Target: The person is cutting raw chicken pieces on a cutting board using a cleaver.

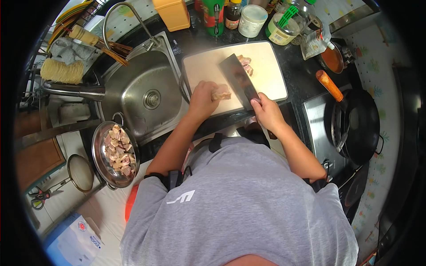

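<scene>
My left hand (203,101) grips a pale piece of raw meat (221,92) at the near left of a cream cutting board (199,65). A wide-bladed cleaver (239,76) is in my right hand (268,111), its blade slanting up and left across the board. The blade is to the right of the held piece, with a strip of bare board between them. Just past the blade lie a few cut chunks of raw meat (245,63), partly hidden by it. The cleaver's handle is mostly covered by my fingers.
Left of the board is a steel sink (133,106) with a curved faucet (128,5). A steel pan (96,154) of chopped meat sits at the near left. A black wok (362,126) stands on the stove at right. Bottles and jars (253,21) line the back.
</scene>
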Motion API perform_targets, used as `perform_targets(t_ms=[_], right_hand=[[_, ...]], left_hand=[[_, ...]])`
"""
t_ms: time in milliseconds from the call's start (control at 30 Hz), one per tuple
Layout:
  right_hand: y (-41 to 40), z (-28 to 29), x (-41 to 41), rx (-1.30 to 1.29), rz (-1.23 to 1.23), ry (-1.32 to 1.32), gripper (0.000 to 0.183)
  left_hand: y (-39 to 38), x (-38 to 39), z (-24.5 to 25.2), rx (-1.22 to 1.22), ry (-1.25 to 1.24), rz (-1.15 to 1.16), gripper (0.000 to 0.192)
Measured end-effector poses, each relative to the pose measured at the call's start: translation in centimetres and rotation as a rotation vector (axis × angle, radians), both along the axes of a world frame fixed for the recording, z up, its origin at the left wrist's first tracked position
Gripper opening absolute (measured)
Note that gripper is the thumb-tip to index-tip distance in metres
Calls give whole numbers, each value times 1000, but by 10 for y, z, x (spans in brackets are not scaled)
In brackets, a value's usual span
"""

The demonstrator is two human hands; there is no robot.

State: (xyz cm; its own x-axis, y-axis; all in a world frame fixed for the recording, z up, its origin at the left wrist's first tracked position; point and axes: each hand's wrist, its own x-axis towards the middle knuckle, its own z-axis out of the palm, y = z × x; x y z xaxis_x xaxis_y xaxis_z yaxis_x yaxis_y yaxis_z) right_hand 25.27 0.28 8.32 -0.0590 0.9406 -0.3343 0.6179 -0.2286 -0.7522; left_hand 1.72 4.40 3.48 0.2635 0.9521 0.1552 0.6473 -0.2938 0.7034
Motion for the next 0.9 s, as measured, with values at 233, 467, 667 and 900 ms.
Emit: perform_targets(t_ms=[233,467,667,900], right_hand=[[2,11,-2,32,4,-54,27],[6,14,0,7,-24,-80,28],[7,9,-2,114,-20,-31,27],[3,9,-1,186,18,-118,26]], left_hand=[[0,3,-1,-90,-106,9,40],[25,-5,-12,-189,-616,258,43],[-1,-1,-11,472,246,-12,47],[-10,4,3,342,30,-98,37]])
